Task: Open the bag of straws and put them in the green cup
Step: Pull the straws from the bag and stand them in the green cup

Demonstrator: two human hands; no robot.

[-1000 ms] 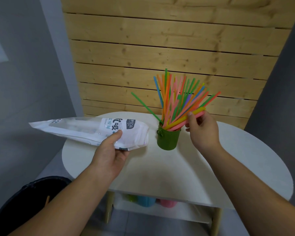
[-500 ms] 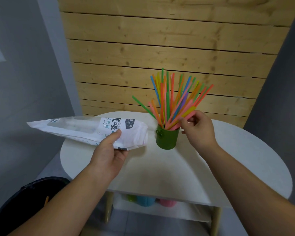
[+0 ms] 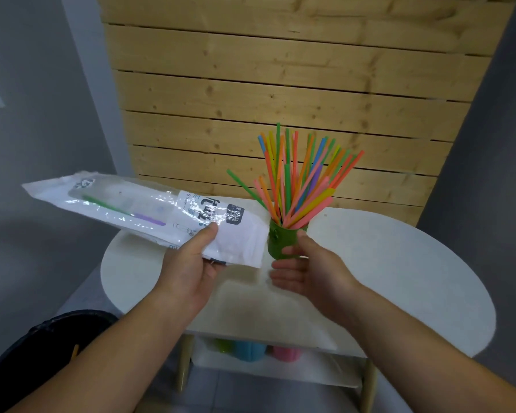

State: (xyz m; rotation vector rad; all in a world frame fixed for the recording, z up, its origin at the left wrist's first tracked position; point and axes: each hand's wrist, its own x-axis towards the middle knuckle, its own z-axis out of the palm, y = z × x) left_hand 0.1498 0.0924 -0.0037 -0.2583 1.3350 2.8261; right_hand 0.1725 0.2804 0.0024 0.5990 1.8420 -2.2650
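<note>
1. L hand [image 3: 188, 263] gripped the bag [image 3: 149, 213] at its near end, thumb on top, fingers under. The bag stuck out to that hand's L, over the bench [image 3: 399, 278] edge.
2. Inside the bag, beyond the L thumb: a green straw [image 3: 108, 205] and a purple straw [image 3: 149, 219].
3. R hand [image 3: 313, 272] held nothing; fingers apart, relaxed, blurred.
4. Cup [image 3: 280, 242] stood upright on the bench just beyond the R fingers; touching or not, can't tell.
5. Straws [image 3: 295, 180] stood in the cup, fanned out above the R hand; one green leaned twd the bag.
6. Bag's near corner sat btwn the L thumb and the cup.
7. Below both hands: shelf [image 3: 325, 374] w/ coloured things [image 3: 249, 350], blurred. Dark bin [image 3: 27, 353] beside the L forearm.
</note>
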